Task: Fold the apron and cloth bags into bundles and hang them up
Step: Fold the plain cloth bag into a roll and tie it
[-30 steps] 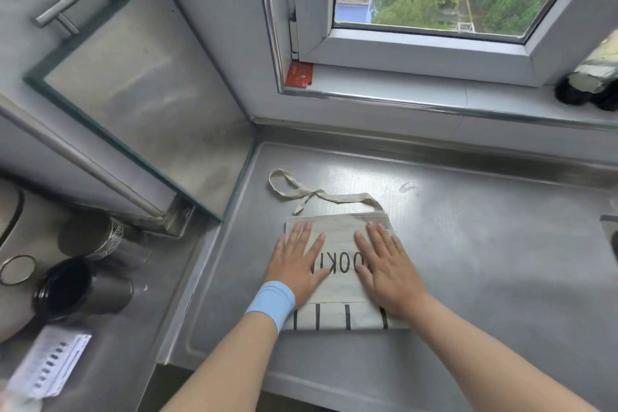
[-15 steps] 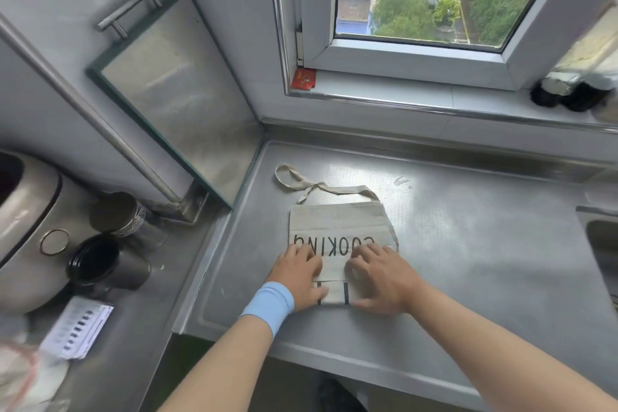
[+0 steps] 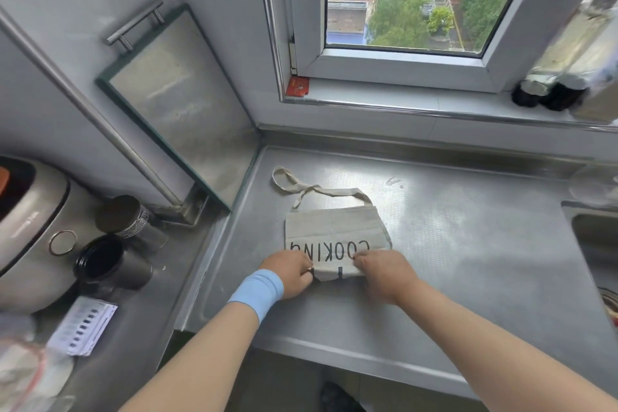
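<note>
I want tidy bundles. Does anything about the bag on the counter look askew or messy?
Slightly. On the cloth bag, the strap trails loose and twisted toward the back left, and the right edge flares outward instead of lying square. Nothing looks spilled or damaged.

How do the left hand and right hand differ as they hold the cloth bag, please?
The left hand wears a blue wristband; the right hand has a bare wrist. The left hand grips the cloth bag at its near-left corner, the right hand at its near-right. Both pinch its near edge.
</note>
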`<state>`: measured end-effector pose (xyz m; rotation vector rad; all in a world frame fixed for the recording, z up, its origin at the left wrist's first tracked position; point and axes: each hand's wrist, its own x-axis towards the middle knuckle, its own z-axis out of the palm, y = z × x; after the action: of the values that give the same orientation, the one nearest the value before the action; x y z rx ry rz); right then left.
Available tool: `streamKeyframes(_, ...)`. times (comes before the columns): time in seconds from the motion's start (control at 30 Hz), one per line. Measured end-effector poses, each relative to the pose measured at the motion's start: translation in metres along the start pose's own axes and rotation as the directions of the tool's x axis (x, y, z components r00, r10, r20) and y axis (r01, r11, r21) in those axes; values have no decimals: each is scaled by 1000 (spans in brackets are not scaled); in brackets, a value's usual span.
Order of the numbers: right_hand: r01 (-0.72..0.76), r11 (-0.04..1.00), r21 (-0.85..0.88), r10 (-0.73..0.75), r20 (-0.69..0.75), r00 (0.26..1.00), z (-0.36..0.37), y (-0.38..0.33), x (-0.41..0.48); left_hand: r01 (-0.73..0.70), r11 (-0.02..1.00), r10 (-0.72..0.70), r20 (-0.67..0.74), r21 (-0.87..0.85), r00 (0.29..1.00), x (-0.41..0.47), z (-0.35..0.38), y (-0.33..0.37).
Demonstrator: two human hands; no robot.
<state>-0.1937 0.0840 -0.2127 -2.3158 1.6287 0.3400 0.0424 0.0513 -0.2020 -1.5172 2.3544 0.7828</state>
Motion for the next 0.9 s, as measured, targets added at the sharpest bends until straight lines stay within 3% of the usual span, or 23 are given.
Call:
streamKeyframes(0.1, -67, 992, 103, 54, 120, 991, -26, 10, 10, 36, 993, -36, -3, -116, 999, 6, -11, -9)
streamKeyframes(0.2, 25, 989, 146, -35, 68, 997, -37, 26, 22, 116, 960, -84, 136, -254, 987, 16, -23, -13)
streamKeyframes(0.3, -3, 976, 216, -3, 26, 1000, -41, 32, 38, 213, 940, -183, 135, -267, 974, 30, -38, -20)
streamKeyframes(0.4, -63, 976, 208, 64, -2, 998, -38, 37, 56, 215, 954, -212, 38, -207, 977, 44, -46, -29)
streamKeyframes(0.63, -149, 984, 95, 162, -149, 975, -32, 49, 85, 247, 938, -280, -112, -243, 953, 73, -42, -28)
streamKeyframes(0.7, -160, 983, 90, 173, -163, 971, -28, 51, 92, 282, 948, -315, -324, -147, 892, 77, -33, -21)
streamKeyframes(0.73, -163, 982, 93, 177, -163, 971, -26, 51, 95, 291, 956, -275, -453, -37, 848, 79, -25, -14)
streamKeyframes(0.8, -167, 980, 111, 182, -146, 972, -20, 52, 99, 193, 978, -122, -545, 76, 830, 78, -9, 10)
streamKeyframes(0.9, -119, 985, 126, 144, -212, 967, -20, 51, 101, -6, 980, 91, -419, 200, 904, 85, 24, 34)
